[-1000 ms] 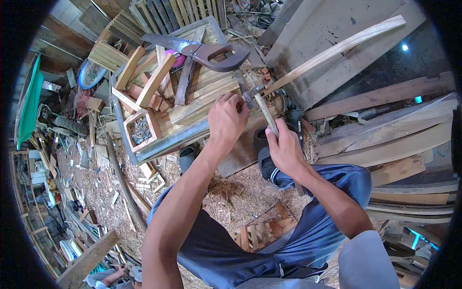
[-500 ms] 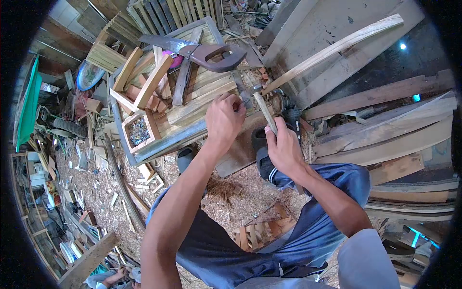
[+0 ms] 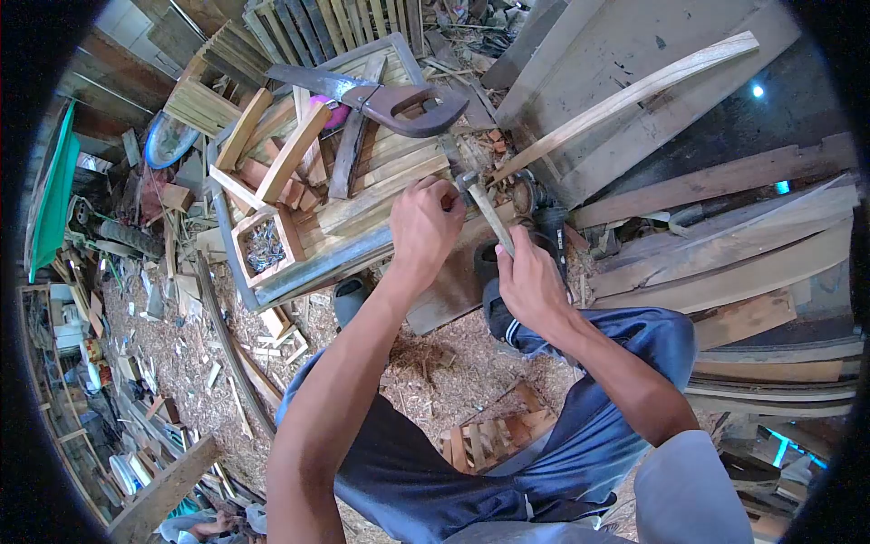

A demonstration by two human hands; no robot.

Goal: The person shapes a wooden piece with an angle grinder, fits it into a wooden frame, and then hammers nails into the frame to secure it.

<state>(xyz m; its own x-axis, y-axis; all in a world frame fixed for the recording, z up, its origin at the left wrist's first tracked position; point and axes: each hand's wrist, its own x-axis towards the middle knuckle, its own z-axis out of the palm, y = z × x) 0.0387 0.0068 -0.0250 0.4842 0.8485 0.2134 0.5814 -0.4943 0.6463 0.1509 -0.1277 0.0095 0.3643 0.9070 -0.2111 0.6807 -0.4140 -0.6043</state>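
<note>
My right hand (image 3: 533, 283) is wrapped round the wooden handle of a hammer (image 3: 495, 216). The hammer's head is close beside the curled fingers of my left hand (image 3: 426, 227). Those fingers are pinched together at the near right end of a pale wooden board (image 3: 376, 201); what they hold, if anything, is hidden. The board lies on a low slatted worktable (image 3: 317, 263). A long, slightly curved wooden strip (image 3: 634, 98) reaches away to the upper right from near the hammer head.
On the worktable lie a handsaw (image 3: 399, 104), wood offcuts (image 3: 294, 152) and a small wooden box of nails (image 3: 292, 234). Planks (image 3: 725, 258) are stacked at right. Shavings cover the floor (image 3: 421, 349). Part of another person (image 3: 213, 524) shows at lower left.
The hammer head has swung left and slightly down, closer to my left fingers. My right hand has shifted a little left. My left hand has barely moved.
</note>
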